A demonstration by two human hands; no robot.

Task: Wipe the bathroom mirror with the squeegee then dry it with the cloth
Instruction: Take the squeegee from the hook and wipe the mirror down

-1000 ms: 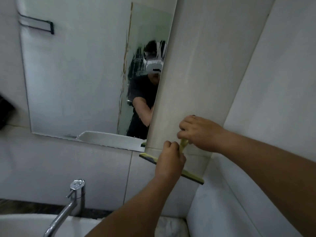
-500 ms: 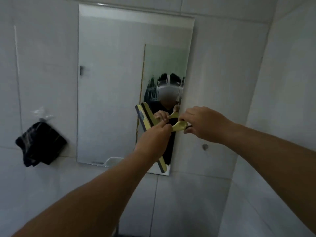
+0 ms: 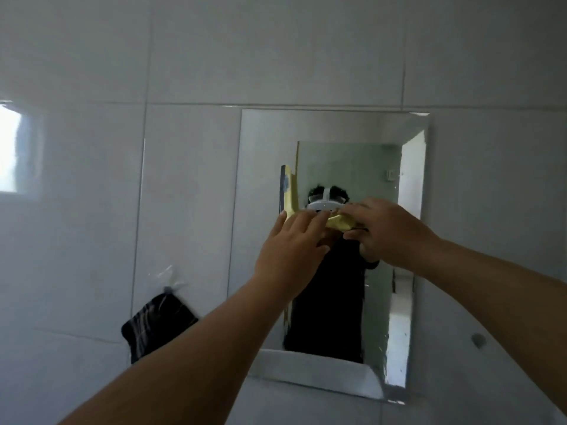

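Head view, only one angle here. Looking up at a rectangular mirror (image 3: 331,130) on a pale tiled wall (image 3: 184,56), sitting roughly centre-right of the shot.

Right hand (image 3: 389,231) at about 3 o'clock from the mirror's middle, fingers curled down around the yellow handle of the squeegee (image 3: 339,223), so closed on it, knuckles toward the camera. Left hand (image 3: 291,250) just beside it at around 9 o'clock from the right hand, fingers mostly straight and only loosely spread, fingertips resting on the handle near where it meets the blade. Looks more like steadying than a full grip; can't tell if the thumb wraps underneath, hidden behind the hand.

Squeegee blade standing almost vertical, running up toward 12 o'clock from the left hand, yellow with a dark rubber edge on its left side, pressed flat on the glass or very close to it, can't quite tell. Lower part of the blade hidden behind the left hand and forearm.

Dark cloth (image 3: 156,326) hanging on the wall at about 8 o'clock from the mirror, well apart from both hands, under a clear hook (image 3: 167,279).

Bright window reflection on the tiles at far 9 o'clock.
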